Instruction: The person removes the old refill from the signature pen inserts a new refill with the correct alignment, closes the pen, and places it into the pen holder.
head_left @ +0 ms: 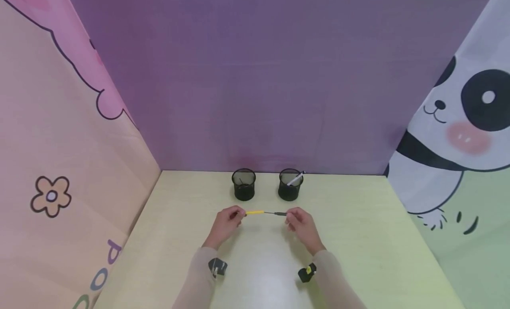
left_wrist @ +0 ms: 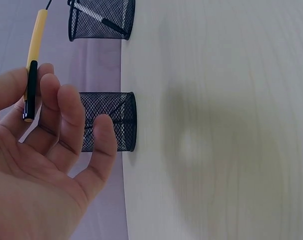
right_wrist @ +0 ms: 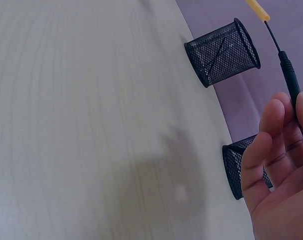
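A pen is held level in two parts above the table. My left hand [head_left: 226, 225] pinches its yellow barrel [left_wrist: 36, 37] near the black clip [left_wrist: 31, 85], between thumb and forefinger, the other fingers loosely bent. My right hand [head_left: 305, 227] pinches the black ribbed grip section [right_wrist: 288, 72] with thumb and fingertips. Between the two parts shows a thin dark rod [right_wrist: 272, 37], like a refill, its far end at the barrel's opening.
Two black mesh pen cups stand beyond the hands near the back edge. The left cup [head_left: 244, 194] holds a thin dark item; the right cup [head_left: 288, 194] holds a white pen [head_left: 295, 179]. A purple wall [head_left: 271, 101] rises behind the pale wooden table [head_left: 179, 238].
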Motion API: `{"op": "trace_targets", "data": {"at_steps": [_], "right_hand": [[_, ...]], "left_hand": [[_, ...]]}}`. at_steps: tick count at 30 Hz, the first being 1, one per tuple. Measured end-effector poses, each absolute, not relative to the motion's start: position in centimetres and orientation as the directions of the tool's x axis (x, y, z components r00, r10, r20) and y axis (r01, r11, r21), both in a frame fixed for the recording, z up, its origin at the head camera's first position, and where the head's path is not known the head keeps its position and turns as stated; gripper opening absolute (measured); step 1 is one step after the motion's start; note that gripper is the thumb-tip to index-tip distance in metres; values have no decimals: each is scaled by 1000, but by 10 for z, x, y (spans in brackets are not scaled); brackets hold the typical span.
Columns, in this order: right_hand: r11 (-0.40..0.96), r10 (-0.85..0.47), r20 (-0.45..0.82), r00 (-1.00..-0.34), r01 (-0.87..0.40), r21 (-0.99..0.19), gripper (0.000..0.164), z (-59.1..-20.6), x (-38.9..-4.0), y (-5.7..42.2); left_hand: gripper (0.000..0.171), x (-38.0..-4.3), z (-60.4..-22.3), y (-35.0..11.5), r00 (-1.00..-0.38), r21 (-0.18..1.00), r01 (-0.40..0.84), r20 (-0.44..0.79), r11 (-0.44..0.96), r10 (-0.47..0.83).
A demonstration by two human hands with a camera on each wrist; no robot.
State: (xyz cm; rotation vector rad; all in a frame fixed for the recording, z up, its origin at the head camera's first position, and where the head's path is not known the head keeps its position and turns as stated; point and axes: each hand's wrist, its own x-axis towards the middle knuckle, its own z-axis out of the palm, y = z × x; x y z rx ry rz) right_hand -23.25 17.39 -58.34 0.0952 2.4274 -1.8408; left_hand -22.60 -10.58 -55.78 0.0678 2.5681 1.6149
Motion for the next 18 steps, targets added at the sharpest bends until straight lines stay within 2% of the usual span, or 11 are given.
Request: {"op": "trace_targets", "data": {"at_steps": [18], "right_hand": [[246,15,-144,-990,143,-959,19,-581,-230,180]], "left_hand": [[19,-224,-560,-118,-996,906,-53,-80,420,48]]}}
